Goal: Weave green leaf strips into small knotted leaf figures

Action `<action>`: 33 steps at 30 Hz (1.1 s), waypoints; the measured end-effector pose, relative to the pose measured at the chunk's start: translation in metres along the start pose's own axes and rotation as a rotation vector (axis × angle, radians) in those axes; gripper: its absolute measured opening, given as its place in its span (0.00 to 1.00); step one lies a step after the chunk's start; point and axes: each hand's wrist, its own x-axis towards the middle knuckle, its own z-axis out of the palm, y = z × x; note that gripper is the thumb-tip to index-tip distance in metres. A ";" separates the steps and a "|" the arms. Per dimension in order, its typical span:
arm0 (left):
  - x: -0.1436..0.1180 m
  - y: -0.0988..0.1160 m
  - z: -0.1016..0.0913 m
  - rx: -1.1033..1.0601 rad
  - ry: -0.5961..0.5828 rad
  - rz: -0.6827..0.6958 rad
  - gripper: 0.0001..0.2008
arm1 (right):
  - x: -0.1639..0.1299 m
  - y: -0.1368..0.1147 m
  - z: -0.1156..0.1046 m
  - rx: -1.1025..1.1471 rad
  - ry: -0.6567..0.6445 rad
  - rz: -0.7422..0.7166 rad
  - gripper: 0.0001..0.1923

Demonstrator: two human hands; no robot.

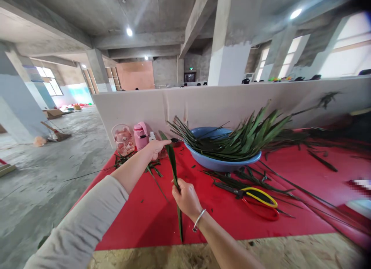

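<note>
A long green leaf strip point(172, 160) stands slanted in front of me over the red table. My right hand point(186, 197) is closed round its middle, and the lower end hangs below the fist toward the table's front edge. At the upper part of the leaf, my left hand point(156, 149) pinches it with the thumb stretched along it; its other fingers are partly hidden. Right of my hands lie large scissors point(257, 197) with yellow and red handles. Behind them, a blue basin point(223, 166) holds a heap of long green leaves point(246, 141).
A pink bottle point(141, 135) and a clear pink jug point(124, 140) stand at the table's back left, beside leaf scraps point(123, 159). Loose strips point(321, 160) lie on the red tabletop point(145, 222) at right. A white partition point(139, 106) rises behind.
</note>
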 end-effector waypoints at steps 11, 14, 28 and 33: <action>0.023 -0.013 -0.011 -0.008 0.018 0.047 0.09 | 0.003 0.004 0.000 0.195 -0.054 0.075 0.12; 0.023 -0.024 -0.011 -0.032 -0.024 0.035 0.09 | 0.007 0.006 -0.002 0.497 -0.102 0.185 0.17; -0.117 -0.144 0.015 -0.142 -0.116 -0.170 0.16 | 0.009 0.030 0.013 0.472 -0.114 0.290 0.14; -0.120 -0.148 0.007 0.038 -0.170 -0.241 0.06 | 0.013 0.038 0.017 0.421 -0.100 0.280 0.15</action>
